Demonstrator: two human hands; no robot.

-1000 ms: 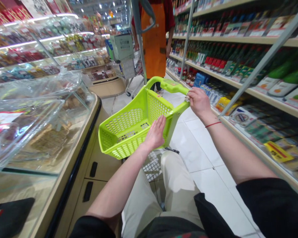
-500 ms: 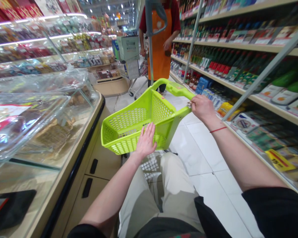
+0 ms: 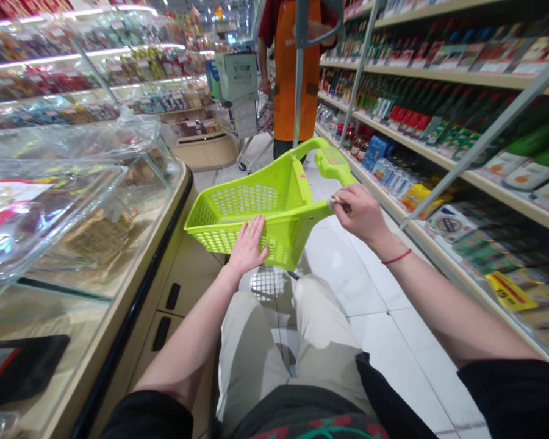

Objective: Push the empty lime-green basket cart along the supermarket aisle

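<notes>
A lime-green shopping cart (image 3: 297,235) with a perforated basket stands in front of my knees, its basket pointing left. My right hand (image 3: 359,213) is closed round the near end of its handle, at the right. With fingers stretched out, my left hand (image 3: 249,244) lies flat on the rim and outer wall of the near side. No goods show in the part of the basket that I can see. The near wall hides some of its floor.
A glass-sided display counter (image 3: 150,262) runs along my left. Bottle shelves (image 3: 439,152) line the right. Ahead stand a person in an orange apron (image 3: 293,79), a grey pole (image 3: 298,91) with a looped top, and a trolley carrying a box (image 3: 238,76).
The green cart has swung round slightly, its handle end moving left. Both my hands have shifted left with it. The person ahead has raised one hand towards the pole, which appears further right.
</notes>
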